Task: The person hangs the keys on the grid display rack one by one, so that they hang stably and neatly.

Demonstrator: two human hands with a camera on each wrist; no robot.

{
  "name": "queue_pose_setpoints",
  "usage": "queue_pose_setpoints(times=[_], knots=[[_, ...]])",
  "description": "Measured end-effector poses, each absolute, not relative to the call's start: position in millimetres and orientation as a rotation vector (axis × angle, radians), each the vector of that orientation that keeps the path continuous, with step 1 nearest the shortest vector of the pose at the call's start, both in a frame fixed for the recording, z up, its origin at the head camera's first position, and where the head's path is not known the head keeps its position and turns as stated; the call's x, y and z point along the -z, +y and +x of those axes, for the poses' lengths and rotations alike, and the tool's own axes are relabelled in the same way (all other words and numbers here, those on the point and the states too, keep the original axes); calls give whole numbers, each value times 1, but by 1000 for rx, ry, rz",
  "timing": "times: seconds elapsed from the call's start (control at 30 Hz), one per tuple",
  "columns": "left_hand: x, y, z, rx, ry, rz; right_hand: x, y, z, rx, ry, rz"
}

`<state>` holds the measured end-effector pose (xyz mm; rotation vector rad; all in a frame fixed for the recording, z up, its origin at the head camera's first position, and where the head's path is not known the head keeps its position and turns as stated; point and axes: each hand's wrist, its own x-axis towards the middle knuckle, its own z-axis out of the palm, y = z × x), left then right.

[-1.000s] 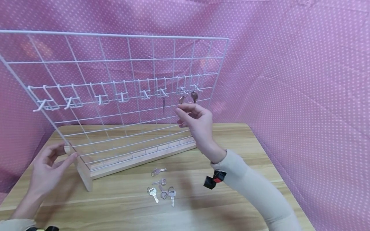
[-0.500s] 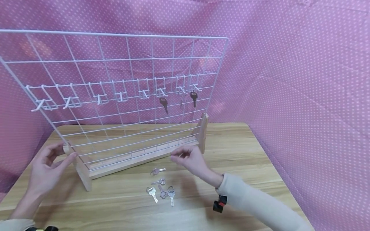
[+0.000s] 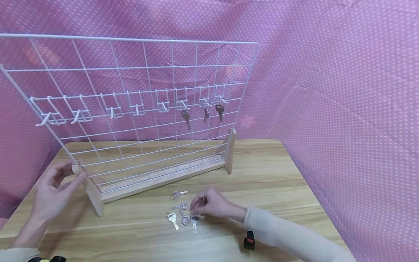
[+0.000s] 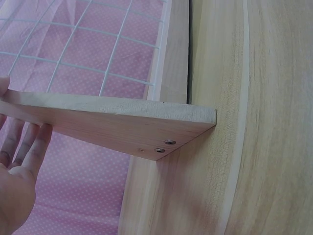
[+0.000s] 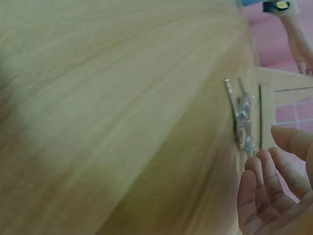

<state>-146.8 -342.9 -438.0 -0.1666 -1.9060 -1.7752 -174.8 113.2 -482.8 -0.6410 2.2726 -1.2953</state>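
My left hand (image 3: 54, 193) grips the left wooden side panel (image 4: 112, 120) of a white wire grid rack (image 3: 157, 178), thumb on the near face and fingers behind. Low over the table, my right hand (image 3: 211, 203) has its fingertips right at the ring of a silver key (image 3: 194, 226). In the right wrist view its thumb and loosely bent fingers (image 5: 264, 181) stand apart with nothing between them. Beside that key lie several more silver keys with rings, one key (image 3: 172, 220) to the left and another key (image 3: 180, 194) farther back.
A row of white hooks (image 3: 112, 112) crosses the grid. Three keys hang at its right end: one key (image 3: 186, 118), a second key (image 3: 206, 114) and a third key (image 3: 220, 111). Pink dotted cloth (image 3: 343, 109) surrounds the wooden table (image 3: 262, 182).
My right hand has come down from the hanging keys to the keys on the table, leaving the second key from the right swinging on its hook. My left hand has stayed put.
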Motion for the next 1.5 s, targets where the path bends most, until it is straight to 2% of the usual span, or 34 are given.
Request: queue_pose_setpoints(times=[0.57,0.9,1.17,1.5], knots=[[437,-342,-147,1770,-1898,-165,494,108,-177,1018,2431,-790],[438,-342,-147,1771,-1893,-189,488,114,-176,1088,2332,-688],[436,-340,-146,1772,-1889,-205,458,120,-183,1247,2281,-637],[436,-340,-145,1767,-1912,-185,398,117,-195,1545,2279,-542]])
